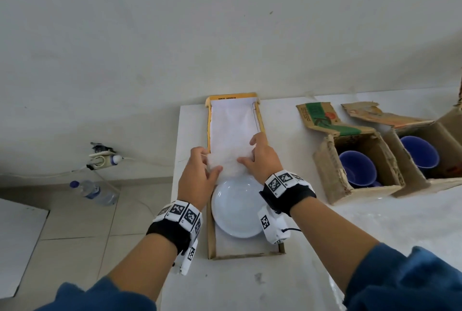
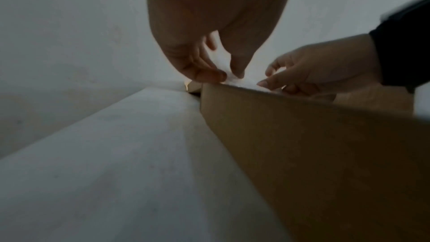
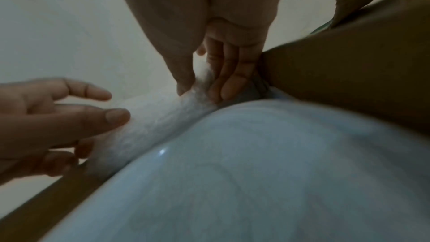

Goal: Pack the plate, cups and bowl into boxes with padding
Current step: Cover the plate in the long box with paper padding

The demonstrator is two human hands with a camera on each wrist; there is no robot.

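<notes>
One plate point(image 1: 237, 210), pale blue-white, is being kept flat in the near half of one long shallow box point(image 1: 211, 233), the landmark for this entry. One sheet of white padding point(image 1: 231, 160) is being held bunched at the plate's far edge, overlapping the rim; beyond it a flat white sheet is seen lining the far half of the long shallow box.

Two hands are being counted. The padding's left end is being pinched by the left hand point(image 1: 200, 175), thumb against fingertips, above the box's left wall. The padding's right end is being grasped by the right hand point(image 1: 263, 160), thumb on one side and fingers on the other, near the box's right wall.

Two open cartons are being noted to the right of the long shallow box, well apart from it: the nearer carton point(image 1: 327, 175) and the farther carton point(image 1: 425, 185), both with flaps raised. One blue cup point(image 1: 357, 168) is being seen in the nearer carton, with a further blue piece partly hidden under it; one blue vessel point(image 1: 420, 152) is lying in the farther carton, cup or bowl not being told apart.

One white table point(image 1: 375, 223) is being used under all three boxes. One water bottle point(image 1: 97, 192) is being seen on the floor, left of the long shallow box.
</notes>
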